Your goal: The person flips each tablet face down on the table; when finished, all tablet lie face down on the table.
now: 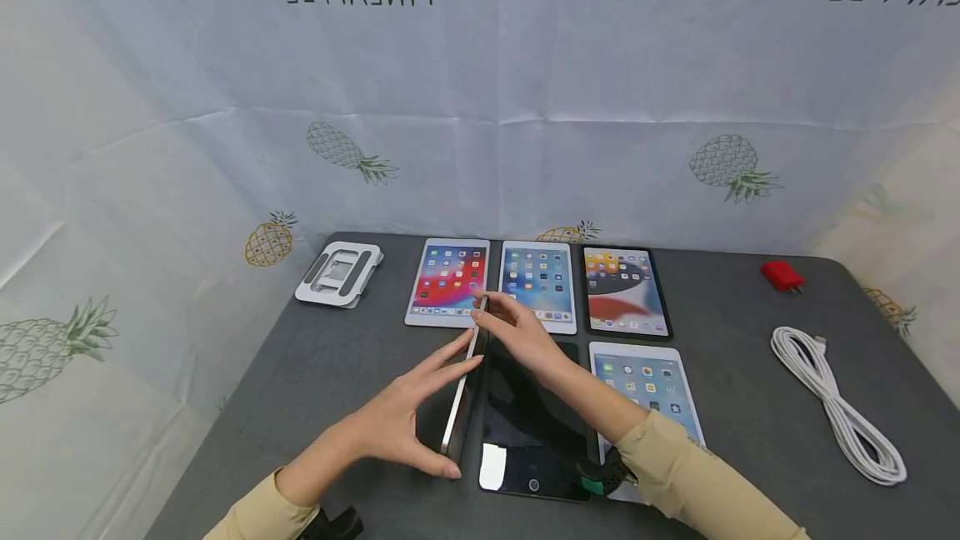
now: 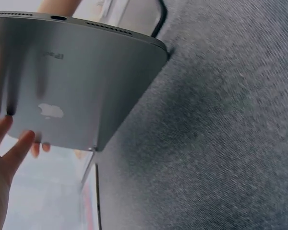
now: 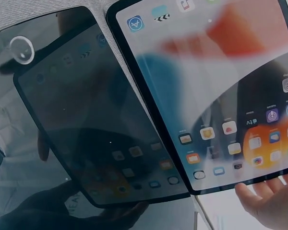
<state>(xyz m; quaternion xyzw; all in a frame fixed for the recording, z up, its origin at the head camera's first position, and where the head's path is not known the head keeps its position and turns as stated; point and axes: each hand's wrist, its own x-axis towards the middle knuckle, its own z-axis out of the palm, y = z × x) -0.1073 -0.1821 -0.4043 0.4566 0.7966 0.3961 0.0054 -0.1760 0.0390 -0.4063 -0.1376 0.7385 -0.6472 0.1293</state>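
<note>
While the right hand (image 1: 519, 337) pinches its far end between thumb and fingers, a grey-backed iPad (image 2: 72, 93) stands tilted on its long edge, just left of the home-button iPad (image 1: 525, 432), its lit screen facing that way. The left hand (image 1: 399, 408) is spread wide, fingers outstretched by the grey back, thumb stuck out at the near end rather than curled round it; how firmly those fingers touch, I can't tell.

The home-button iPad lies flat and dark on the desk (image 1: 720, 357), its glass mirroring its neighbour's icons. Just to its right is a pale-screened white iPad (image 1: 651, 382), partly hidden by the right forearm (image 1: 588, 394). Behind it runs a row: a red-wallpapered white iPad (image 1: 452, 277) to the left, a blue-wallpapered white iPad (image 1: 536, 269) straight back, a black-bezelled iPad (image 1: 626, 290) to the right. Farther left and back from it I see a folded stand (image 1: 339, 273); well to its right, a coiled white cable (image 1: 831, 407), with a red plug adapter (image 1: 782, 275) beyond.
</note>
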